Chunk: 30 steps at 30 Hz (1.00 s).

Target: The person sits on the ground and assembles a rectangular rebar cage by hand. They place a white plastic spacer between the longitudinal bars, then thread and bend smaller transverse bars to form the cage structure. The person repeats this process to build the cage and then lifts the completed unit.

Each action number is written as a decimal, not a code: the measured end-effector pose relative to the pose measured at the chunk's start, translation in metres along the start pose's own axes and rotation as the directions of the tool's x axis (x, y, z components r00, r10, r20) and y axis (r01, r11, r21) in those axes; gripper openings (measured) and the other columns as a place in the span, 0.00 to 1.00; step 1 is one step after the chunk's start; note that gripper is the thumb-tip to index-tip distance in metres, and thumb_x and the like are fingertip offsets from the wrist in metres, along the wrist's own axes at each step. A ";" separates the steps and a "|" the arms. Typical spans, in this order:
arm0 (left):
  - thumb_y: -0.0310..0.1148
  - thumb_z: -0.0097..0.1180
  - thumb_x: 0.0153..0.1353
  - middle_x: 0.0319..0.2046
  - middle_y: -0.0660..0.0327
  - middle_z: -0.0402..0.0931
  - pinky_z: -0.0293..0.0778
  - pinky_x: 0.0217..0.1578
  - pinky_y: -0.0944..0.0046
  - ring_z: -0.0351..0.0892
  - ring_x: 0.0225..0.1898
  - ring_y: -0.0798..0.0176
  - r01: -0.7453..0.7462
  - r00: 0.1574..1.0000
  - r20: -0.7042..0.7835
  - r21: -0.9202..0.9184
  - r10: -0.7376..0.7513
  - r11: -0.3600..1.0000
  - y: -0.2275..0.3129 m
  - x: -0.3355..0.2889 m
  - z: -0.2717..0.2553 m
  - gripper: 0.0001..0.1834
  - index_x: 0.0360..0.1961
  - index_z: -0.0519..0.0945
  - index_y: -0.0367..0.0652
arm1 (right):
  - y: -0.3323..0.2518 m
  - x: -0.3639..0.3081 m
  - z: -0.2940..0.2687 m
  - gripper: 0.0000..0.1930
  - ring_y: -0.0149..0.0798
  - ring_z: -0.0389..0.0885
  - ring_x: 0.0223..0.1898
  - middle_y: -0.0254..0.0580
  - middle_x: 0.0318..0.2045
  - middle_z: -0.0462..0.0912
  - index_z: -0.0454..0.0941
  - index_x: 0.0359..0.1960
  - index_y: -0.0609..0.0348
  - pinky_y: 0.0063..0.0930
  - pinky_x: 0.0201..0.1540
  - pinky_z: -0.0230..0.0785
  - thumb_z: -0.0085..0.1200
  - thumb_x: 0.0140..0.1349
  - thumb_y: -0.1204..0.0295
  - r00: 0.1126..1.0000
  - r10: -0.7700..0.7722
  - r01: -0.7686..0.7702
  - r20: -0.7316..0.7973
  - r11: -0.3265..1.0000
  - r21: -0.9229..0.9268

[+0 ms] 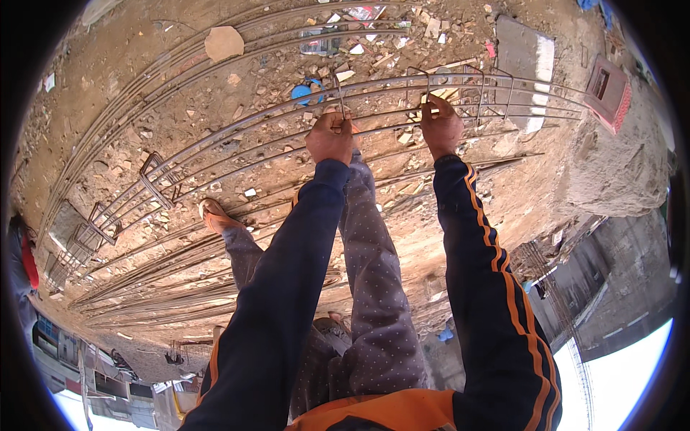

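Note:
Long steel reinforcing bars (260, 116) run side by side across the view, with bent rectangular wire stirrups around them. My left hand (329, 141) is closed on the near side of one stirrup (338, 79), by the middle of the bars. A short way to the right, my right hand (441, 131) pinches another stirrup (417, 71) where it meets the bars. The fingertips of both hands are partly hidden. More stirrups (510, 97) stand spaced along the bars to the right. At the left, a bunch of stirrups (155, 179) sits around the same bars.
Loose bars (162, 284) lie near my feet, and others (136, 97) curve along the far side. Broken stone and a blue scrap (300, 93) litter the dirt. A grey slab (512, 54) and a pinkish block (607, 90) are at right. Another person (25, 269) is at far left.

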<state>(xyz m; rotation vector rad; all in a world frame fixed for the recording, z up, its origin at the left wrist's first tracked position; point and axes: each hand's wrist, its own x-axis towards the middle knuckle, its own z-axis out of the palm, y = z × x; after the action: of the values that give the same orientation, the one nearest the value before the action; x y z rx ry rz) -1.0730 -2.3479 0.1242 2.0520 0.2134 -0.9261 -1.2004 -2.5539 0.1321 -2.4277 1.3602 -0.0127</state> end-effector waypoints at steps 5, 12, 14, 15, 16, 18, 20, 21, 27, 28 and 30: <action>0.32 0.69 0.57 0.30 0.58 0.88 0.83 0.38 0.59 0.89 0.32 0.61 -0.027 1.000 -0.009 -0.030 0.027 0.999 0.006 -0.003 0.024 0.08 0.34 0.87 0.40 | -0.008 0.000 -0.004 0.10 0.44 0.89 0.30 0.43 0.40 0.90 0.88 0.43 0.53 0.37 0.35 0.81 0.61 0.62 0.67 1.000 -0.017 0.017 -0.005 1.000 0.003; 0.33 0.71 0.56 0.31 0.56 0.88 0.83 0.37 0.58 0.89 0.32 0.56 -0.011 1.000 0.026 -0.073 0.013 0.997 0.012 -0.002 0.021 0.12 0.39 0.87 0.41 | -0.010 0.005 0.003 0.12 0.44 0.89 0.34 0.39 0.39 0.90 0.87 0.45 0.53 0.38 0.37 0.81 0.64 0.61 0.66 0.996 -0.070 0.074 0.056 0.995 -0.066; 0.34 0.71 0.57 0.32 0.56 0.88 0.83 0.38 0.61 0.89 0.34 0.59 0.007 1.000 0.003 -0.160 -0.007 0.987 0.011 -0.009 0.003 0.12 0.41 0.87 0.41 | -0.014 -0.002 -0.004 0.17 0.44 0.88 0.34 0.42 0.39 0.88 0.83 0.51 0.55 0.39 0.35 0.80 0.66 0.62 0.65 0.992 -0.125 0.127 0.022 0.985 -0.121; 0.34 0.70 0.59 0.33 0.57 0.89 0.83 0.39 0.63 0.89 0.35 0.63 0.039 0.999 -0.007 -0.222 -0.041 0.974 0.006 -0.010 -0.016 0.12 0.41 0.87 0.40 | -0.016 -0.009 -0.007 0.20 0.42 0.88 0.34 0.43 0.39 0.86 0.81 0.54 0.56 0.39 0.33 0.80 0.67 0.62 0.64 0.990 -0.138 0.135 -0.014 0.981 -0.140; 0.34 0.70 0.59 0.34 0.58 0.88 0.83 0.39 0.63 0.89 0.35 0.63 0.039 0.986 -0.151 -0.188 -0.068 0.981 -0.010 -0.005 -0.047 0.12 0.42 0.87 0.41 | -0.031 -0.017 -0.011 0.19 0.41 0.88 0.33 0.42 0.38 0.86 0.81 0.54 0.56 0.39 0.32 0.80 0.67 0.63 0.65 0.987 -0.162 0.157 -0.018 0.977 -0.146; 0.33 0.71 0.59 0.34 0.59 0.88 0.82 0.38 0.64 0.88 0.35 0.63 0.042 0.915 -0.392 -0.145 -0.096 0.989 -0.045 -0.004 -0.112 0.13 0.44 0.87 0.42 | -0.064 -0.038 -0.009 0.16 0.39 0.87 0.32 0.42 0.39 0.86 0.82 0.52 0.56 0.35 0.30 0.79 0.66 0.64 0.67 0.978 -0.204 0.206 0.033 0.977 -0.050; 0.27 0.72 0.58 0.42 0.59 0.84 0.80 0.36 0.62 0.84 0.36 0.63 0.054 0.785 -0.618 -0.014 -0.051 0.998 -0.099 0.005 -0.197 0.17 0.49 0.86 0.41 | -0.121 -0.071 0.006 0.11 0.35 0.87 0.31 0.43 0.38 0.88 0.84 0.49 0.58 0.29 0.29 0.78 0.64 0.66 0.72 0.945 -0.283 0.239 0.164 0.940 0.245; 0.25 0.72 0.57 0.44 0.58 0.82 0.80 0.38 0.61 0.84 0.37 0.60 0.129 0.714 -0.700 0.106 -0.018 0.986 -0.126 0.011 -0.239 0.18 0.49 0.85 0.40 | -0.157 -0.094 0.015 0.10 0.33 0.87 0.31 0.42 0.37 0.89 0.85 0.47 0.59 0.27 0.30 0.78 0.64 0.67 0.72 0.908 -0.254 0.117 0.333 0.917 0.381; 0.44 0.58 0.68 0.45 0.46 0.86 0.80 0.45 0.51 0.87 0.43 0.47 0.171 0.716 -0.697 0.245 0.051 0.954 -0.194 0.043 -0.387 0.21 0.54 0.85 0.41 | -0.363 -0.221 0.148 0.08 0.48 0.89 0.33 0.49 0.36 0.89 0.84 0.40 0.58 0.37 0.36 0.80 0.65 0.61 0.71 0.714 -0.488 0.021 0.501 0.731 0.682; 0.45 0.56 0.70 0.43 0.46 0.86 0.80 0.44 0.50 0.86 0.43 0.44 0.177 0.823 -0.568 0.287 0.019 0.941 -0.185 0.050 -0.396 0.21 0.52 0.86 0.42 | -0.389 -0.231 0.179 0.09 0.48 0.89 0.34 0.50 0.37 0.89 0.85 0.41 0.58 0.37 0.37 0.80 0.66 0.59 0.71 0.741 -0.499 0.071 0.449 0.724 0.687; 0.47 0.50 0.72 0.40 0.46 0.85 0.79 0.42 0.47 0.84 0.42 0.38 0.161 0.908 -0.419 0.343 -0.003 0.925 -0.188 0.055 -0.405 0.19 0.49 0.87 0.46 | -0.432 -0.249 0.214 0.12 0.49 0.89 0.36 0.50 0.37 0.89 0.85 0.42 0.58 0.38 0.40 0.80 0.67 0.58 0.70 0.774 -0.454 0.059 0.442 0.746 0.663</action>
<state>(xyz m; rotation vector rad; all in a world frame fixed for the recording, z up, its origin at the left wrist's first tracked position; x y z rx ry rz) -0.9023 -1.9314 0.1137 2.6030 0.3779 -0.6000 -0.9399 -2.0783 0.1071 -1.8023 0.5723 0.1730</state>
